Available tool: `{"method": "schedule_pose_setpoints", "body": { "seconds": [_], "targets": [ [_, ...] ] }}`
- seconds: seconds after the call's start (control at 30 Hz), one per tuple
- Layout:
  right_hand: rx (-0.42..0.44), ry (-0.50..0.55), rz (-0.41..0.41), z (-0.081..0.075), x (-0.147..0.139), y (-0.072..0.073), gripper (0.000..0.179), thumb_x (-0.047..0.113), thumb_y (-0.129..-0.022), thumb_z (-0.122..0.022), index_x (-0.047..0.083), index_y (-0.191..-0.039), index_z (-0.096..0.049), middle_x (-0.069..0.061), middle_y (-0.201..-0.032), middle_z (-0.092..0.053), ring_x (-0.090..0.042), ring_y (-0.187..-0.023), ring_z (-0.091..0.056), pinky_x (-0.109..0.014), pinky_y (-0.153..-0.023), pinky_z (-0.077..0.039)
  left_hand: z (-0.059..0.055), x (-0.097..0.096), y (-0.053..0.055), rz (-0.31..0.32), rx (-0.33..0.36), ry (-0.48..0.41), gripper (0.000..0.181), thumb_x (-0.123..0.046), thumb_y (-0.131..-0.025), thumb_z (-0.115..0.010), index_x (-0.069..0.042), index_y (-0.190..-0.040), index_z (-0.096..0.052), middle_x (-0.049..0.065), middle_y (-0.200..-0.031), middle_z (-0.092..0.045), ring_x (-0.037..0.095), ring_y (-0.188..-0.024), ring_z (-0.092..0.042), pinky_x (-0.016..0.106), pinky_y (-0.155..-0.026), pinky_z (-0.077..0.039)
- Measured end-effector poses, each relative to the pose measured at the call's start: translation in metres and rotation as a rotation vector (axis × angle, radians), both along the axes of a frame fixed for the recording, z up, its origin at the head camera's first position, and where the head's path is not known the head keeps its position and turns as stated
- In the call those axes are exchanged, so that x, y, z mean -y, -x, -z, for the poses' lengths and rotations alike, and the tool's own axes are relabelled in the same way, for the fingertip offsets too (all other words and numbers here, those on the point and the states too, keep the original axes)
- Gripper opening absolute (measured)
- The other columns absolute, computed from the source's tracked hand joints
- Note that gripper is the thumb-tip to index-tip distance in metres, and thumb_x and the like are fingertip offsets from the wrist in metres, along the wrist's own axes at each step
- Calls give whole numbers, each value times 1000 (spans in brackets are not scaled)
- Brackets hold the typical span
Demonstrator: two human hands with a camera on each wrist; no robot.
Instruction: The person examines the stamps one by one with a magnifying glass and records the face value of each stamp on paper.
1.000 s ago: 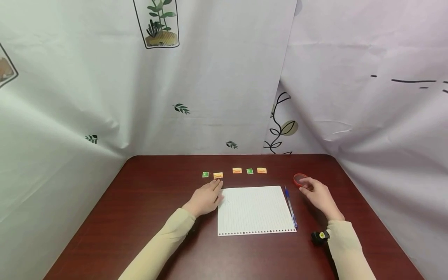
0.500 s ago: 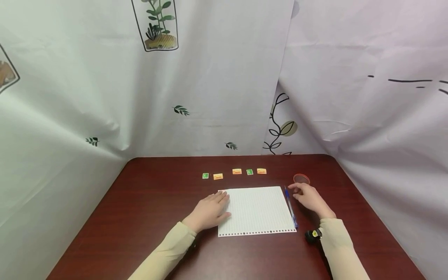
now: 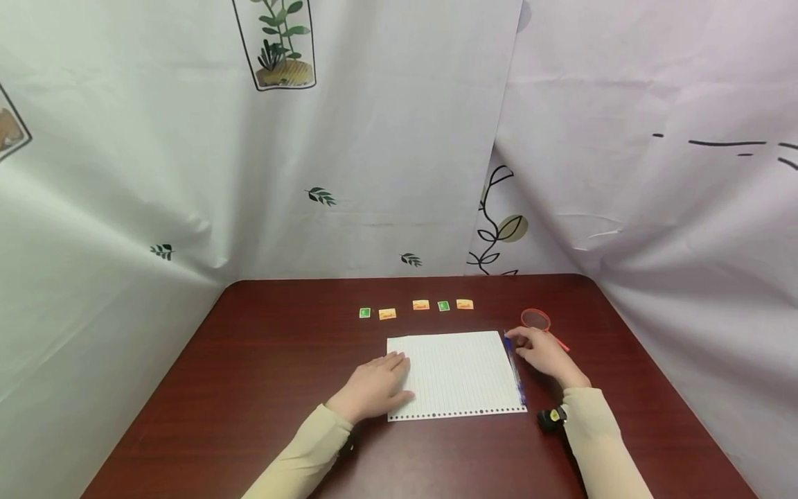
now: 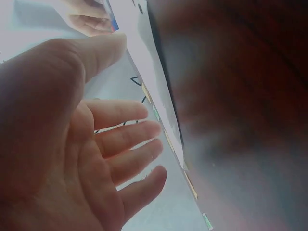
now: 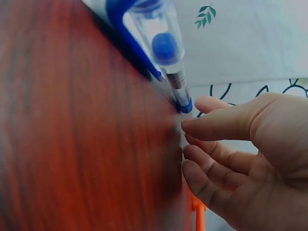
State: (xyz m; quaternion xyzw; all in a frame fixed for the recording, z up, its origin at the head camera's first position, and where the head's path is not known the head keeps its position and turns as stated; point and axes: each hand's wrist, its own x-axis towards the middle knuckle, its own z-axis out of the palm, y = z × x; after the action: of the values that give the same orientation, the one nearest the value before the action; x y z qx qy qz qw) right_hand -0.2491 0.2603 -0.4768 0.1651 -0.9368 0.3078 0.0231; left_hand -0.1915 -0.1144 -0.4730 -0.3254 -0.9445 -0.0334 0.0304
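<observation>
A sheet of lined paper (image 3: 458, 374) with a row of punched holes along its near edge lies on the table. My left hand (image 3: 374, 388) rests flat over its left edge, fingers extended. A clear pen with blue ends (image 3: 516, 374) lies along the right edge of the sheet. My right hand (image 3: 542, 352) is at the pen's far end, with fingers loosely bent. In the right wrist view the thumb and index fingertips are right beside the tip of the pen (image 5: 175, 79), with a gap between them. A red magnifying glass (image 3: 535, 319) lies just beyond the right hand.
Small stamp-like pieces stand in a row behind the sheet, among them a green one (image 3: 365, 312) and an orange one (image 3: 387, 314). The dark wooden table (image 3: 249, 360) meets a white printed cloth (image 3: 374, 138) at its back and sides.
My left hand has slid back from the stamps onto the sheet's left edge. My right hand has moved left from the magnifying glass to the pen, which has shifted slightly towards the sheet.
</observation>
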Motion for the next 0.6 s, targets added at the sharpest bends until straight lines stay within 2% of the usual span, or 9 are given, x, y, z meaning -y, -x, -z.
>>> {"method": "schedule_pose_setpoints", "body": {
  "seconds": [0.2, 0.4, 0.6],
  "targets": [
    [12, 8, 4, 1, 2, -1, 32, -8, -88, -65, 2, -118, -71, -9, -95, -65, -21, -82, -57, -39, -72, -49, 0, 11, -2, -31, -38, 19, 63, -47, -97, -62, 1, -138, -58, 17, -140, -58, 31, -133, -53, 43, -107, -44],
    [1, -12, -5, 1, 3, 0, 35, -8, -87, -66, 3, -121, -70, -9, -96, -64, -21, -81, -56, -40, -73, -49, -2, 20, -3, -83, -76, 82, 66, -52, -97, -61, 0, -139, -59, 17, -140, -58, 29, -134, -52, 43, -107, -44],
    [-1, -37, -17, 2, 5, 1, 35, -8, -88, -66, 8, -118, -72, -10, -99, -63, -25, -87, -57, -46, -79, -49, -2, 15, -8, -64, -66, 115, 66, -52, -98, -59, 0, -139, -58, 15, -140, -59, 29, -134, -53, 44, -107, -44]
  ]
}}
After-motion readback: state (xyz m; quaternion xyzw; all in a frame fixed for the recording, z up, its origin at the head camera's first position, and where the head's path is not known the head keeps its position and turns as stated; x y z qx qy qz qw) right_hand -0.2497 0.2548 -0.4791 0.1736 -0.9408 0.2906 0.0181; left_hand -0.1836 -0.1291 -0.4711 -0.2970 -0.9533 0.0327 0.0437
